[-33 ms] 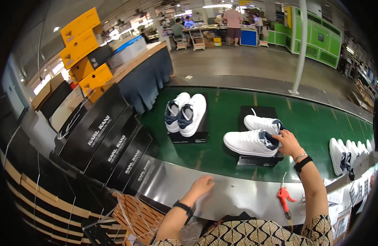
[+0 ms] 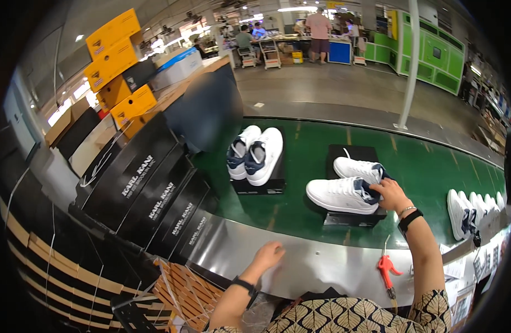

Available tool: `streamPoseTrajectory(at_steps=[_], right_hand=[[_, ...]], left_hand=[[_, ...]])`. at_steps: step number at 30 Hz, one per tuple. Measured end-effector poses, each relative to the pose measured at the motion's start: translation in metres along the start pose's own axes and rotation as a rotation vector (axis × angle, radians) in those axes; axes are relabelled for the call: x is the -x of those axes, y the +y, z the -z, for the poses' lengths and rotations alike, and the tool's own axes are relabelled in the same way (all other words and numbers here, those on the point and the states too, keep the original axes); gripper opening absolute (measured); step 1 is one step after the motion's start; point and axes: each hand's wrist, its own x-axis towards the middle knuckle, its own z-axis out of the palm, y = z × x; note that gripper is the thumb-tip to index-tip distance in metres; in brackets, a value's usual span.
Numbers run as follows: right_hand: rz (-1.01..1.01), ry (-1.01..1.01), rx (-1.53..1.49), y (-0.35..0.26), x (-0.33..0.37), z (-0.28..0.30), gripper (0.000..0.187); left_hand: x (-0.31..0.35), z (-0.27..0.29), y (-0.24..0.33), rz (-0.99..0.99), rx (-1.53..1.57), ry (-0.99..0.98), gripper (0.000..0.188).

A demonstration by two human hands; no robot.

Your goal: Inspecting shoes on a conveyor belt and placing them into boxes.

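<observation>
A pair of white low-top sneakers (image 2: pixel 343 195) with navy heels and linings lies on a black shoebox (image 2: pixel 350 219) on the green work surface (image 2: pixel 302 150). My right hand (image 2: pixel 393 195) is at their heels, its fingers curled over the collar of the nearer shoe; the fingertips are partly hidden there. Over the metal edge (image 2: pixel 316 266), my left hand (image 2: pixel 269 256) hovers with its fingers loosely curled and nothing visible in them. Left of centre, another pair of white sneakers (image 2: pixel 265 156) rests on a second black shoebox (image 2: pixel 258 187).
A red air blow gun (image 2: pixel 387 270) lies on the metal edge near my right forearm. Several white sneakers (image 2: pixel 456 213) stand in a row at the far right. Black shoeboxes (image 2: pixel 138 175) are stacked at left, with yellow boxes (image 2: pixel 111 64) behind them. A pale post (image 2: pixel 411 72) rises beyond the surface.
The view has swung slightly left, so the scene sits a little farther right. My left hand has drawn back slightly left and nearer. My right hand stays at the sneakers' heels.
</observation>
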Motion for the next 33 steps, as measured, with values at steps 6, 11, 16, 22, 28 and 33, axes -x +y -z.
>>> streamPoseTrajectory(at_steps=[6, 11, 16, 22, 28, 33], right_hand=[[-0.107, -0.356, -0.008, -0.017, -0.028, 0.013, 0.043], [-0.111, -0.248, 0.03, -0.006, -0.026, -0.008, 0.024], [-0.191, -0.01, -0.181, -0.022, -0.025, -0.005, 0.021], [-0.446, 0.325, -0.347, -0.035, -0.041, 0.014, 0.016], [-0.33, 0.193, -0.007, -0.062, -0.059, -0.016, 0.025], [-0.429, 0.138, 0.042, -0.125, -0.077, -0.047, 0.017]], left_hand=[[0.105, 0.01, -0.083, 0.204, -0.013, 0.401, 0.023], [0.115, -0.012, -0.075, 0.185, -0.22, 0.655, 0.018], [0.089, -0.028, -0.069, 0.335, -0.304, 0.679, 0.019], [0.077, -0.017, -0.063, 0.316, -0.295, 0.56, 0.017], [0.066, -0.028, -0.065, 0.244, -0.304, 0.595, 0.017], [0.078, -0.036, -0.073, 0.253, -0.472, 0.586, 0.018]])
